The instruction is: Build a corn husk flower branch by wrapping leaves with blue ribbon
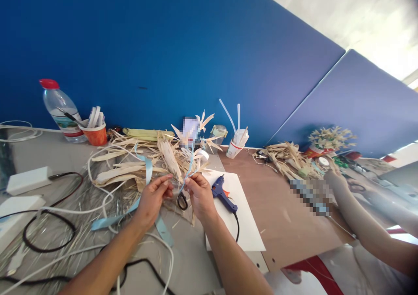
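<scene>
Near the middle, my right hand (200,196) pinches the thin blue-wrapped stem (191,162) of a corn husk flower (205,123), whose pale pointed petals spread above. My left hand (154,200) is just left of it, thumb and fingertips pressed together; whatever they hold is too small to tell. Between the hands shows a black scissors handle (182,201). Light-blue ribbon (114,220) lies behind and under my left hand. A dark blue glue gun (224,196) rests on white paper (250,225), close to my right hand.
Dry corn husks (120,173) are heaped behind my hands. White and black cables (107,199) cross the left side. A bottle (62,112), a red cup (94,134) and a straw cup (234,148) line the blue partition (183,47). A co-worker's arm (355,212) reaches in from the right.
</scene>
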{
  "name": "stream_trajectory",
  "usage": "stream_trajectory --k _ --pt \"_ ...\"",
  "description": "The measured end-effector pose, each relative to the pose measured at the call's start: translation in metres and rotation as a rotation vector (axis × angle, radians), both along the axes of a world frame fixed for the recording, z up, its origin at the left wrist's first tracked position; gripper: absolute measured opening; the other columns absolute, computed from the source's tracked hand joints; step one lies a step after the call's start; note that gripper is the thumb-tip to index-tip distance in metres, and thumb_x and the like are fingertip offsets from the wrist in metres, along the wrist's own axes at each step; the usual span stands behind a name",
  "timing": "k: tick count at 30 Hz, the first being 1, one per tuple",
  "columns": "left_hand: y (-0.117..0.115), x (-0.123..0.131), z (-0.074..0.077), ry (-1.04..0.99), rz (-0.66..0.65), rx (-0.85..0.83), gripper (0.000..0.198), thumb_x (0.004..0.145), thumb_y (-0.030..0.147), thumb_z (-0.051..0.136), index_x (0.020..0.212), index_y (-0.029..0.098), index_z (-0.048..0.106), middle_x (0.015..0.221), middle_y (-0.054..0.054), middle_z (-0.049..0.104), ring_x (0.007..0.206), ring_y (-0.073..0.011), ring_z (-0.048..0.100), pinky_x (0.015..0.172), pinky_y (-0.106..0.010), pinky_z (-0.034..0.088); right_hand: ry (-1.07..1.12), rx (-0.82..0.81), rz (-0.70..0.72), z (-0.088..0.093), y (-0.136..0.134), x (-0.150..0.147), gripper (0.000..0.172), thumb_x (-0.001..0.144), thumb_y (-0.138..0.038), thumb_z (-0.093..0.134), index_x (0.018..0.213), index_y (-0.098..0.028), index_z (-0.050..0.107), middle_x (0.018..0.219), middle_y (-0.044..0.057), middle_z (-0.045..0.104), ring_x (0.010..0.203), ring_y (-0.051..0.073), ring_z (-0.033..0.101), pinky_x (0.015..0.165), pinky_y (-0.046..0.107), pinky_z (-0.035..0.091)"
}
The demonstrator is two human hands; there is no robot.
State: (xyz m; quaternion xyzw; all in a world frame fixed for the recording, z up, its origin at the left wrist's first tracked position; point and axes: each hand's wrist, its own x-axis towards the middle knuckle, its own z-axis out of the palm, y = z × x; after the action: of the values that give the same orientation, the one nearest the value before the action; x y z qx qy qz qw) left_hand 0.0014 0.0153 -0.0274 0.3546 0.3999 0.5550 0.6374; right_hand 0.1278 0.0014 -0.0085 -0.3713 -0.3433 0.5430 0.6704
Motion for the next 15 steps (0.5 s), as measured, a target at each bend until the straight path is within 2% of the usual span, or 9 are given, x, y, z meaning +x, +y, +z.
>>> stream_trajectory --k 5,11,15 --pt "-0.002 0.001 0.005 -0.068 -0.017 0.014 0.047 0.062 0.031 0.073 0.104 0.017 0.058 0.075 0.001 0.066 0.057 -0.0104 0.057 0.061 -0.027 0.048 0.001 0.002 -0.012 -0.002 0.001 0.001 0.008 0.065 -0.021 0.068 0.064 -0.018 0.061 0.053 -0.006 0.047 0.05 0.008 0.037 0.053 0.022 0.028" --pt "0.0 0.001 -0.003 0.004 -0.015 0.043 0.027 0.065 0.033 0.072 0.081 0.014 0.061 0.06 0.005 0.057 0.045 -0.0064 0.048 0.047 -0.021 0.04 -0.022 -0.001 -0.02 -0.002 0.001 0.002 0.008 0.065 -0.021 0.068 0.065 -0.018 0.061 0.054 -0.006 0.049 0.051 0.008 0.038 0.054 0.023 0.029" --pt "0.0 0.002 -0.005 0.012 -0.029 0.06 0.024 0.07 0.036 0.07 0.074 0.015 0.058 0.057 0.007 0.054 0.038 -0.0031 0.039 0.041 -0.019 0.032 -0.016 -0.008 -0.017 -0.002 0.001 0.002 0.007 0.064 -0.021 0.068 0.065 -0.018 0.061 0.055 -0.006 0.05 0.051 0.008 0.038 0.054 0.023 0.029"
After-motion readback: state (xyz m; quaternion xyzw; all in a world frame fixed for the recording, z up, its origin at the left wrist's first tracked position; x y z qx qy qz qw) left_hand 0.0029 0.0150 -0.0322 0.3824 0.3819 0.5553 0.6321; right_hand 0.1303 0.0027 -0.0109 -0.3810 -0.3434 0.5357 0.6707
